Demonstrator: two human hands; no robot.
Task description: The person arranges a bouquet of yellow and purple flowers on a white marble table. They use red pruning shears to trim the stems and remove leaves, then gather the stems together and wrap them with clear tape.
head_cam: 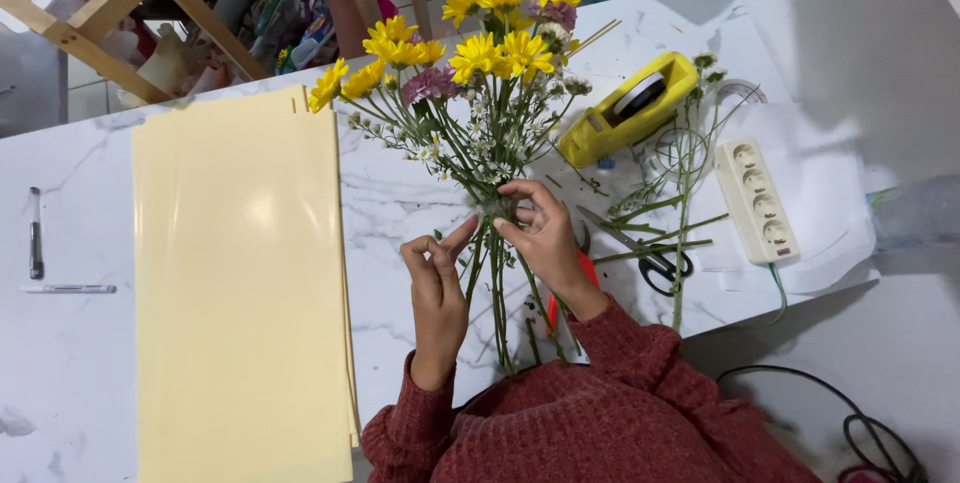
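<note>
Yellow and pink bouquet [470,73] lies on marble table [400,213]; right hand [540,233] fingers curl round stems [497,283] at binding point; left hand [435,268] pinches thumb to fingertips just beside stems. Risk: loose grip lets stems splay; scissors [640,253] near right wrist could snag sleeve

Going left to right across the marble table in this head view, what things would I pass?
Black pen → pale yellow paper sheets → left hand → right hand gripping the bouquet stems → scissors → white power strip.
</note>
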